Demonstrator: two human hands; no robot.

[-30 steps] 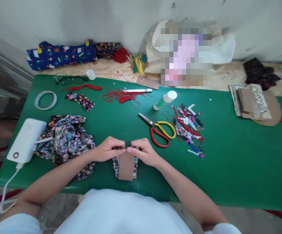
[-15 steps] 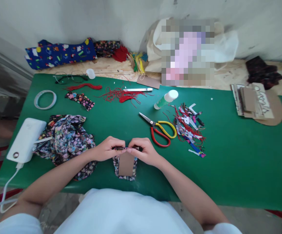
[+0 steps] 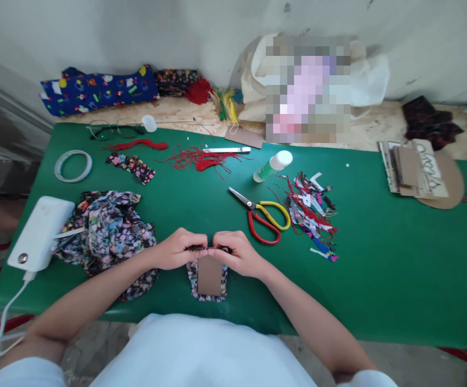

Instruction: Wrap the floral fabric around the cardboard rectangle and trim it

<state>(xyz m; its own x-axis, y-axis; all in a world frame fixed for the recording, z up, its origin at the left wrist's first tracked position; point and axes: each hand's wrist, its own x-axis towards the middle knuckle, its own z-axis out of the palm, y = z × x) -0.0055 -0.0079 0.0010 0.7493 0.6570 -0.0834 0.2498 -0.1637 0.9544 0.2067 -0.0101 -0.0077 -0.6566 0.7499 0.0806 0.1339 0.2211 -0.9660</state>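
Note:
A small brown cardboard rectangle [image 3: 209, 275] lies on a piece of dark floral fabric [image 3: 193, 279] near the front edge of the green table [image 3: 378, 258]. My left hand [image 3: 179, 248] and my right hand [image 3: 233, 251] meet at the card's far edge, both pinching the fabric folded over that edge. The fingertips almost touch each other. The fold itself is mostly hidden under my fingers.
Red and yellow scissors [image 3: 265, 215] lie just right of my hands, beside a heap of scraps [image 3: 311, 212] and a glue stick [image 3: 273, 165]. A crumpled floral cloth [image 3: 110, 231], white power bank [image 3: 40, 233], tape ring [image 3: 73, 165], red threads [image 3: 201, 157] and cardboard pieces [image 3: 416, 171] also lie around.
The card and fabric have shifted slightly toward me and lie flatter, with more fabric showing around the card. Both hands stay pinched at its far edge.

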